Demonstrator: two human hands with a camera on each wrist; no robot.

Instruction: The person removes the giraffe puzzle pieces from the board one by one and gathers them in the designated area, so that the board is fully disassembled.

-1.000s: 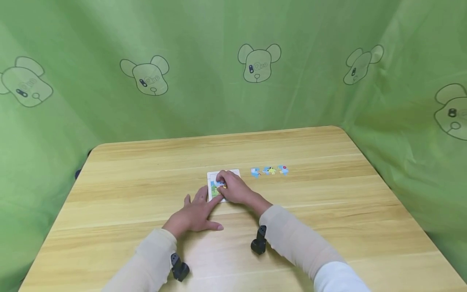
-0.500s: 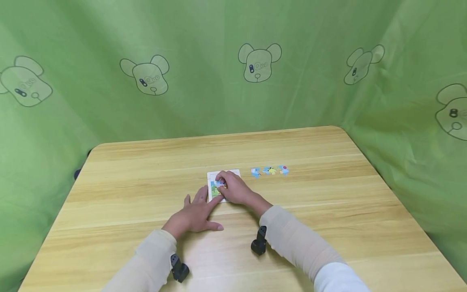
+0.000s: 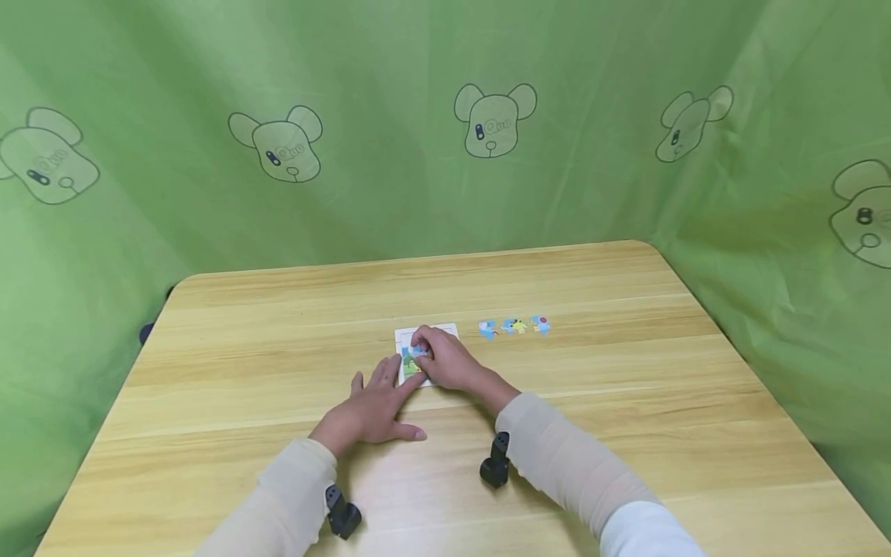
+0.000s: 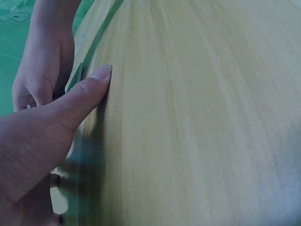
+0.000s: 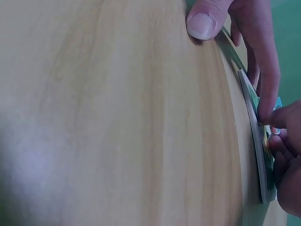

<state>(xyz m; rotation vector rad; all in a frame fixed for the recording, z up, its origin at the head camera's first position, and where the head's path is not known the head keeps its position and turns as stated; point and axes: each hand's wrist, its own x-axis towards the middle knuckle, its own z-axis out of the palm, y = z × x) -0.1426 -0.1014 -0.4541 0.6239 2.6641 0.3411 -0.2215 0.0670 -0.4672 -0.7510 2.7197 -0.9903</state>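
A small white-bordered jigsaw puzzle board (image 3: pixel 451 329) lies on the table, its lower left showing blue sky and green. My left hand (image 3: pixel 376 406) rests beside it, fingers spread and straight, fingertips touching the board's left side and lower part. Its thumb (image 4: pixel 84 96) lies apart on the wood in the left wrist view. Over the middle of the board, my right hand (image 3: pixel 448 361) pinches a puzzle piece (image 5: pixel 276 131) between curled fingers and thumb. Most of that piece and the board's right half are hidden by the hand.
Right of the board, three loose puzzle pieces lie in a row: a blue one (image 3: pixel 487 329), a yellow and blue one (image 3: pixel 515 326) and a blue one with a red spot (image 3: pixel 541 324). A green curtain (image 3: pixel 390 193) surrounds the wooden table (image 3: pixel 278 309).
The left fingertips have slid slightly right onto the board's edge. My right hand stays over the board with barely any shift, and the loose pieces have not moved.
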